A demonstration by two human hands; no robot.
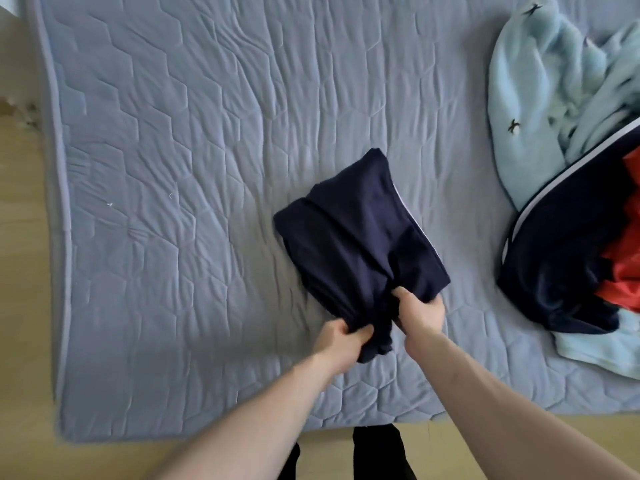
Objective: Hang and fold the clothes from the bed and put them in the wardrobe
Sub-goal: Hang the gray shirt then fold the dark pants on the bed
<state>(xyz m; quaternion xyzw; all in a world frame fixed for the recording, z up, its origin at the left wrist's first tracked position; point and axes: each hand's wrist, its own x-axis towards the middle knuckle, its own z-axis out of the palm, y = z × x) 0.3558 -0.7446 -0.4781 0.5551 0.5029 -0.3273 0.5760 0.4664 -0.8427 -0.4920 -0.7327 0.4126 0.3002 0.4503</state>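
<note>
To your right on the bed (173, 168), a pale blue fleece (540, 98) lies heaped beside a navy garment with white piping (561, 258) and something red (623, 265). Mid-bed lies the folded navy garment (356, 230), compact and creased. Your left hand (341, 344) and right hand (420, 311) each grip its near edge, fingers curled into the cloth.

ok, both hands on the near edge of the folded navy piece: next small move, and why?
Probably lift it off the bed. The navy garment already lies folded into a compact stack, and the left hand and right hand both grip its near edge. The pile of unfolded clothes still waits on the mattress. No wardrobe is in view.
</note>
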